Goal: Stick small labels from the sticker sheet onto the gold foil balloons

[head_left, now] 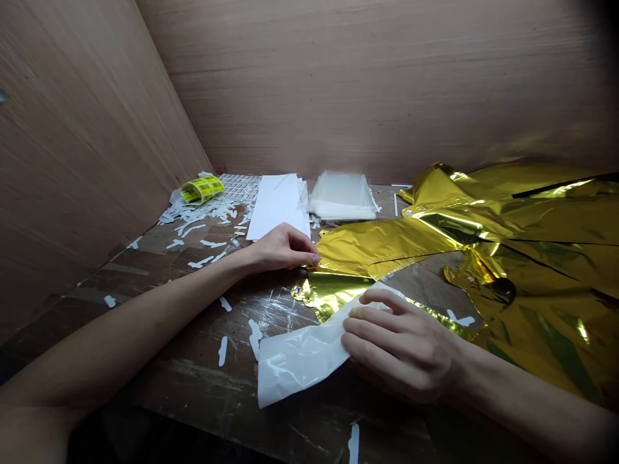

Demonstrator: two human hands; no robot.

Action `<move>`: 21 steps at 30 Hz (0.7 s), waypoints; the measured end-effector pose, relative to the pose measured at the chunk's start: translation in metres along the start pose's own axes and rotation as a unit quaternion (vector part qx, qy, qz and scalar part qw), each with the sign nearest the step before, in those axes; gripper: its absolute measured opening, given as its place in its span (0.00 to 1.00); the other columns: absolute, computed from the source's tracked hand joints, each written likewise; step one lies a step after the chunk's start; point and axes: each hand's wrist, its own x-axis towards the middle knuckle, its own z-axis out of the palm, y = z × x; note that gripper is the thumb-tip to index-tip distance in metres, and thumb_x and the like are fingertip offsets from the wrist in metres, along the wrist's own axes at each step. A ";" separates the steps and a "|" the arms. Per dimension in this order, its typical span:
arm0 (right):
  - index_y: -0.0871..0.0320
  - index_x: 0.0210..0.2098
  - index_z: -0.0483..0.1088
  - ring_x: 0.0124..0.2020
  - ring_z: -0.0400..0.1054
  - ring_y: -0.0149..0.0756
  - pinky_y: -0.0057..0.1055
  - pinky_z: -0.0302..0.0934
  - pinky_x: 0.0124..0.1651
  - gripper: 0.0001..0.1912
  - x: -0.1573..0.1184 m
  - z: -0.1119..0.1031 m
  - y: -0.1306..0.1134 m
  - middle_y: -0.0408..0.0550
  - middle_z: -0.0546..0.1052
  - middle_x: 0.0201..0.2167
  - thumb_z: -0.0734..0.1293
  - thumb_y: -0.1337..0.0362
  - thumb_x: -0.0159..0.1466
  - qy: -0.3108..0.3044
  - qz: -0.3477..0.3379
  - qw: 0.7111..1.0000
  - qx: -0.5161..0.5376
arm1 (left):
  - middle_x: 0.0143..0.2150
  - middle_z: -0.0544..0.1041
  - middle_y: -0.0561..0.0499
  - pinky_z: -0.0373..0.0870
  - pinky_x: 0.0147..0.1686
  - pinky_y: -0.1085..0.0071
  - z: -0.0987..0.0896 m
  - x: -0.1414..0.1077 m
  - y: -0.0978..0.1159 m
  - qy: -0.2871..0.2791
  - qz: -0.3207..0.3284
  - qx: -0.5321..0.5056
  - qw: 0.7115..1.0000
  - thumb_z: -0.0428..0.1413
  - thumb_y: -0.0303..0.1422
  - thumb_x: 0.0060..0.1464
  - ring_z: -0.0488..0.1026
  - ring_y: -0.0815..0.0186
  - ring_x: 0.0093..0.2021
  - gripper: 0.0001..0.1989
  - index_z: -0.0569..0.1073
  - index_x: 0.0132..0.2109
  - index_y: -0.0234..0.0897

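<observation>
Shiny gold foil sheets [532, 290] spread over the right side of the table, and a narrow part of them reaches to the middle. My left hand [285, 248] pinches the left end of this foil between thumb and finger. Lower down, my right hand [396, 341] has its fingers curled over a glossy white strip [300, 361], whose free end points down and left. The strip lies partly over the foil's lower edge. My right thumb is hidden beneath the hand.
At the back stand a white paper stack [275, 206] and a pile of clear plastic bags [343, 194]. A yellow label roll [202, 189] sits at the back left on white scraps [207, 212]. Wooden panels [314, 84] close off the back and left.
</observation>
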 end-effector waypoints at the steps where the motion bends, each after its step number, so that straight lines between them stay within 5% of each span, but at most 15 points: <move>1: 0.62 0.41 0.70 0.39 0.73 0.36 0.41 0.62 0.53 0.04 0.000 0.000 0.000 0.49 0.78 0.34 0.63 0.71 0.68 0.001 -0.002 1.000 0.003 | 0.24 0.77 0.48 0.58 0.19 0.79 0.000 0.000 0.000 0.001 0.001 0.005 1.000 0.67 0.39 0.50 0.63 0.75 0.20 0.15 0.83 0.36 0.29; 21: 0.60 0.39 0.71 0.37 0.70 0.34 0.40 0.61 0.53 0.06 0.001 0.000 0.000 0.47 0.76 0.33 0.62 0.70 0.70 -0.006 0.005 1.000 -0.006 | 0.28 0.81 0.45 0.61 0.20 0.78 0.002 0.000 0.000 0.008 0.003 0.037 0.999 0.65 0.36 0.52 0.66 0.74 0.20 0.12 0.84 0.37 0.30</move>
